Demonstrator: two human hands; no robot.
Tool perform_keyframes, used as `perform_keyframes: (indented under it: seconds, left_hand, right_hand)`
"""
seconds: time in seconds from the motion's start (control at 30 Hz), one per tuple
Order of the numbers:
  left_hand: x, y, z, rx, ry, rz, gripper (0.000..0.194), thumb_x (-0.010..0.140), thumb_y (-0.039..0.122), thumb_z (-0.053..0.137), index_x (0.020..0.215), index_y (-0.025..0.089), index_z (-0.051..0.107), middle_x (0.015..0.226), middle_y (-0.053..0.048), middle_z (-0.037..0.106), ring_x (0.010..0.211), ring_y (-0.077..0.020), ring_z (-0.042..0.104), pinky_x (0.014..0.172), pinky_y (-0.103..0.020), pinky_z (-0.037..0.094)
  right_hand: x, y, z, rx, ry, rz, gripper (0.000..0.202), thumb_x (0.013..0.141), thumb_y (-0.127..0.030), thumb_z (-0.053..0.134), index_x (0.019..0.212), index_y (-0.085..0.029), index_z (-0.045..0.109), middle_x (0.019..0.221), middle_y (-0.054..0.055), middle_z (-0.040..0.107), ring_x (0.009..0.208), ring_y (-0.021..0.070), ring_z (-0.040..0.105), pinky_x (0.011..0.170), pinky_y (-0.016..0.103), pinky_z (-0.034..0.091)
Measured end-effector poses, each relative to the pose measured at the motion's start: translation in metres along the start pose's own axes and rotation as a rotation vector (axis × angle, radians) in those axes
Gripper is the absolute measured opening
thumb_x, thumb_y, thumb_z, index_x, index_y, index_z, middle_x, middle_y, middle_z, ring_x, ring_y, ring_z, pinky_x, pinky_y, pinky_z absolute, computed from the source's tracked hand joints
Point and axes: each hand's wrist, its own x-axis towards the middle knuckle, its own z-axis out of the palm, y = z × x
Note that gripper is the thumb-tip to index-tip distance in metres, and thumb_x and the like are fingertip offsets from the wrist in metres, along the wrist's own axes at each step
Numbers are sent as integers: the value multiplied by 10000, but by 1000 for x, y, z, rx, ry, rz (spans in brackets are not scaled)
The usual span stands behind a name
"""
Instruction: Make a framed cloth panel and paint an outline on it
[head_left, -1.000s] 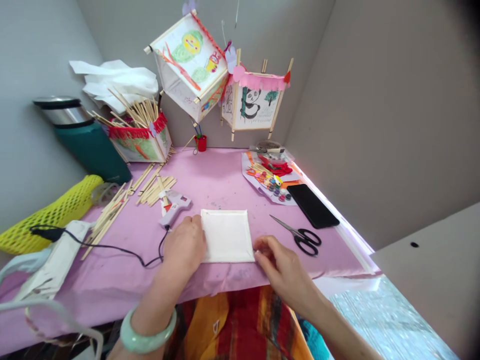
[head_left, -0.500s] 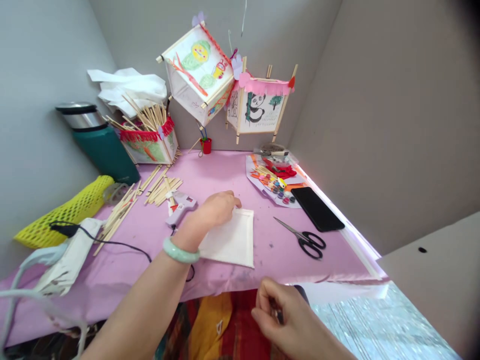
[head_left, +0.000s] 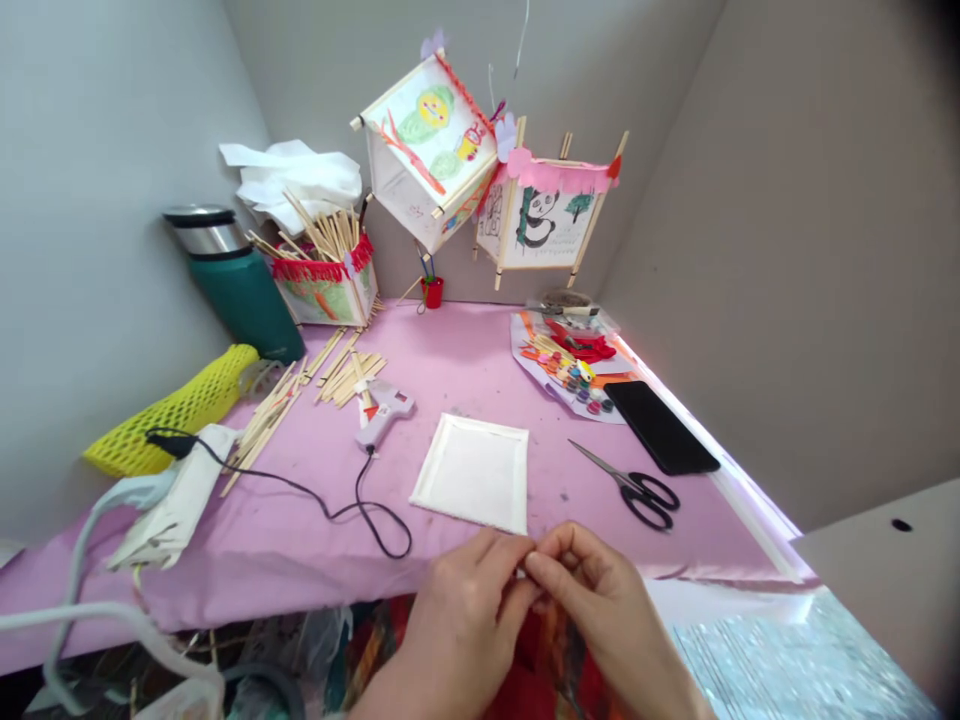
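My left hand (head_left: 474,598) and my right hand (head_left: 583,585) meet at the table's front edge, fingertips pinched together. Whatever sits between the fingers is too small or too hidden to make out. Just beyond them a white square panel with a raised frame (head_left: 474,470) lies flat on the pink cloth. To its left rests a lilac glue gun (head_left: 386,412) with a black cord. Black-handled scissors (head_left: 634,487) lie to the right of the panel, points toward the back left.
A black phone (head_left: 661,428) and small paint pots (head_left: 589,395) lie at right. Wooden sticks (head_left: 262,425), a white power strip (head_left: 180,500), a yellow mesh sleeve (head_left: 176,405) and a teal bottle (head_left: 244,300) occupy the left. Decorated paper lanterns (head_left: 536,225) hang at the back.
My left hand has drawn back from over the white panel and joined my right hand at the front edge. The right hand has risen slightly. The view has shifted a little left.
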Motion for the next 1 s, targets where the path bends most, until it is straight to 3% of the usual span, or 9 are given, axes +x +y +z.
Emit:
perform_keyframes:
  seconds: [0.1,0.2,0.4,0.5,0.6,0.67,0.8,0.9,1.0]
  left_hand:
    - [-1,-6,4,97,176,114,217,882,164,459,988,217,641,850,-50,662,703,-150,619,615,-255,500]
    - [1,-8,-4,46,234,190,239,877,146,465,1017,212,647,873,-53,672,719,-137,627,626,-235,508]
    - [1,-22,-29,-121,271,-43,196,891,191,456,873,196,651,735,-20,669,639,-120,627,601,-222,502]
    - [0,-26,-44,-185,139,-70,250,909,181,405,1016,215,629,754,3,679,570,-90,614,569,-197,507]
    - [2,-26,-58,-61,-129,90,336,887,141,426,1119,299,610,1040,8,683,877,-110,647,787,-221,518]
    - [8,-30,-66,86,-83,103,269,878,183,468,1039,292,653,1138,1,648,1013,-138,607,886,-256,487]
    - [34,-57,-76,472,319,-105,217,869,226,461,962,175,650,1086,-93,638,1030,-220,568,920,-368,458]
    - [54,-79,-80,794,306,-336,264,847,259,462,1022,125,608,1050,-152,625,1007,-297,548,818,-424,479]
    - [65,-93,-83,926,223,-467,293,834,306,463,1007,108,591,938,-163,638,917,-319,568,704,-416,486]
  right_hand:
    - [-2,7,7,43,35,-5,281,718,-393,721,684,-164,563,638,-27,541,598,101,480,561,210,408]
    - [-5,10,9,140,-3,30,250,743,-394,706,758,-167,602,661,-3,595,576,102,503,558,220,414]
    - [-5,9,5,316,-108,154,309,791,-431,654,950,-166,651,761,55,660,547,95,525,498,203,401]
    - [-2,9,2,357,-87,166,281,804,-412,646,931,-162,658,854,68,659,605,96,536,510,191,405]
    - [2,9,-1,354,-75,148,255,808,-408,643,880,-164,659,792,37,629,586,83,499,503,182,391]
    - [3,9,-3,328,-57,132,254,799,-414,651,850,-165,658,743,20,605,559,77,470,493,182,380]
    - [3,5,-4,270,-33,114,276,762,-439,676,816,-169,656,698,12,584,538,85,447,469,191,360]
    - [2,3,-1,220,-18,104,281,753,-445,678,803,-170,656,670,10,577,530,90,442,470,197,355]
    - [1,1,2,193,-5,105,286,741,-447,685,788,-166,659,643,7,569,525,88,447,475,196,349]
